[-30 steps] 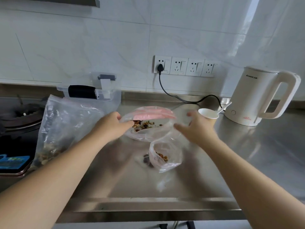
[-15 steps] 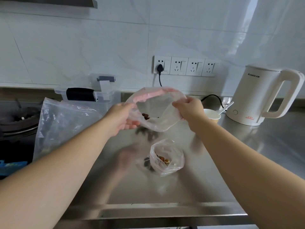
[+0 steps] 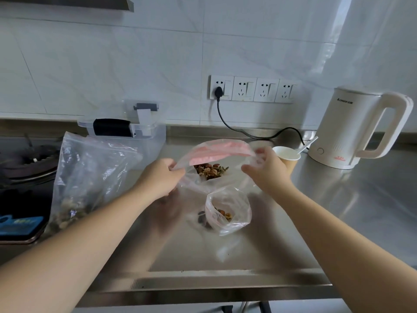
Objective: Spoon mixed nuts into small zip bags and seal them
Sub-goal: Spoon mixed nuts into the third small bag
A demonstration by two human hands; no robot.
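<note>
Pink-zippered small bag (image 3: 214, 152): you are pinching its corners, left hand (image 3: 158, 178) and right hand (image 3: 265, 169), stretching the mouth to seal the nuts (image 3: 211, 170).

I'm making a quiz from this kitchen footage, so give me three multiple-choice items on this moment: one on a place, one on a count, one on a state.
1. Where does the paper cup stand?
A. Left of the stove
B. Between the held bag and the kettle
C. Inside the clear box

2. How many wall sockets have a plug in them?
A. One
B. Three
C. Four

3. What state is the small zip bag lying on the counter in?
A. Sealed flat
B. Empty
C. Open at the top with nuts inside

Answers:
1 B: the paper cup sits by the right hand, left of the kettle.
2 A: only the leftmost socket holds the black plug.
3 C: the small zip bag gapes open, nuts visible inside, while both hands, the left hand too, hold the pink-strip bag.
</note>
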